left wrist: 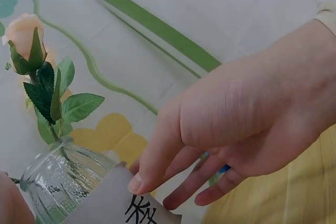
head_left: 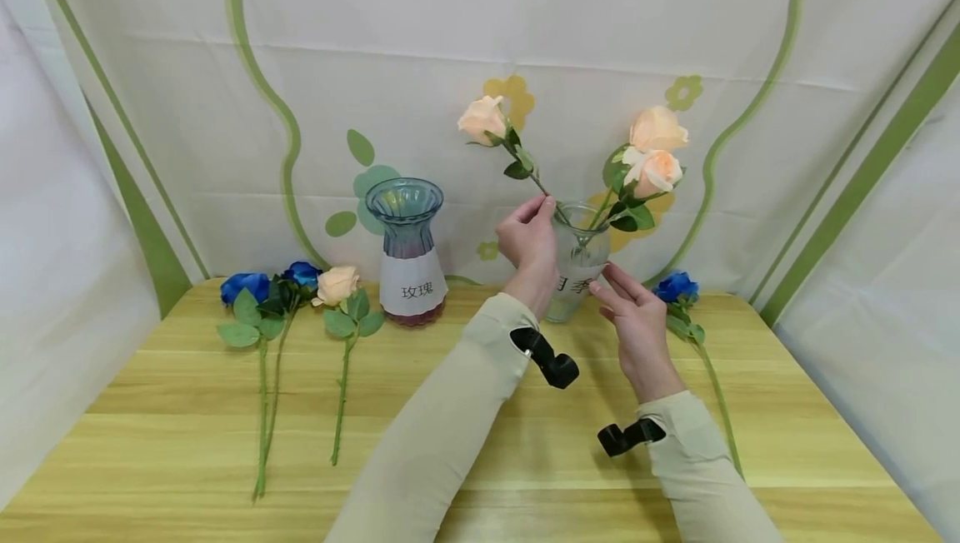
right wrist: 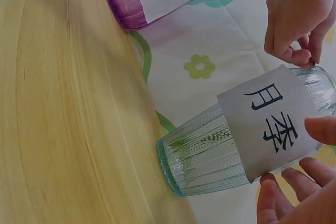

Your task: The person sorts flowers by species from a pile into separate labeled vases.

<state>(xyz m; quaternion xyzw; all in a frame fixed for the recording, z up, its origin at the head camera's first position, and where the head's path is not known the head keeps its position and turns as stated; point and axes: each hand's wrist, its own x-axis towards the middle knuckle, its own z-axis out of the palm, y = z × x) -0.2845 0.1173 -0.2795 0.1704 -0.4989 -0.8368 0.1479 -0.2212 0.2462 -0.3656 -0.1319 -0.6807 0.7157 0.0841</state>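
1. Stem point(head_left: 538, 184) of a peach rose point(head_left: 482, 120) runs aslant at the centre of the scene: the bloom lies up and to the left of the person's left hand point(head_left: 532, 245), the lower end down and to the right, toward the mouth of a clear glass vase point(right wrist: 205, 156).
2. We see the left thumb and fingertips pinching that stem just beside the rim, which makes the left hand the nearer to the opening. How far the stem reaches past the glass lip, we cannot say for certain from these angles.
3. On the vase's opposite side we find the right hand point(head_left: 641, 322), thumb and fingers apart, the thumb against the white paper label point(right wrist: 268, 124) that reads 月季.
4. Inside the clear vase we count two more peach roses point(head_left: 654, 172), both leaning right, well apart from the held bloom.
5. To the left, we note a blue-and-purple glass vase point(head_left: 408, 235), upright, its flared mouth up, with a second label point(head_left: 412, 289) reading 玫瑰.
6. On the wood-grain table point(head_left: 150, 443), two blue roses point(head_left: 245, 288) and a lone peach rose point(head_left: 337, 286) lie at left, blooms toward the patterned backdrop point(head_left: 420, 110); another blue rose point(head_left: 676, 286) lies beyond the right hand.
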